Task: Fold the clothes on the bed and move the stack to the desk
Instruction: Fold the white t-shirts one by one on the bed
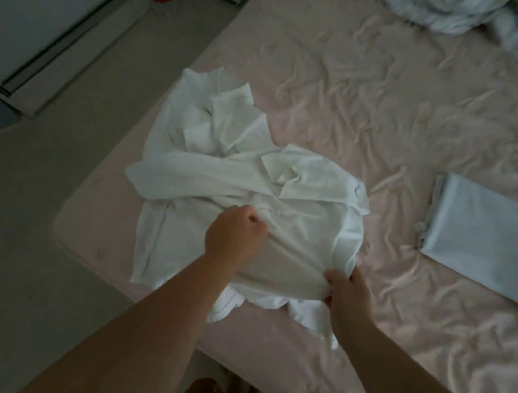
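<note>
One folded piece [473,232] lies flat on the bed [364,84], well apart from a crumpled pile [448,14] at the far edge. L hand [234,234] fist-closed on the white shirt [252,174], R hand [347,297] pinching its near edge; shirt still rumpled near the bed corner. Prob early: most folding + desk move left.

A grey floor [64,174] fills the frame from 7 to 11 o'clock, running along the edge of the mattress. At 10 o'clock, in the top corner, a white unit [42,47] with a dark slot along its length stands on the floor, set at a slant; what it is cannot be told in the dim light. At 12 o'clock, a small red object [162,1] is cut off by the top edge. At 6 o'clock, a brown shape [203,385], too dark to identify, lies on the floor at the bottom edge.
</note>
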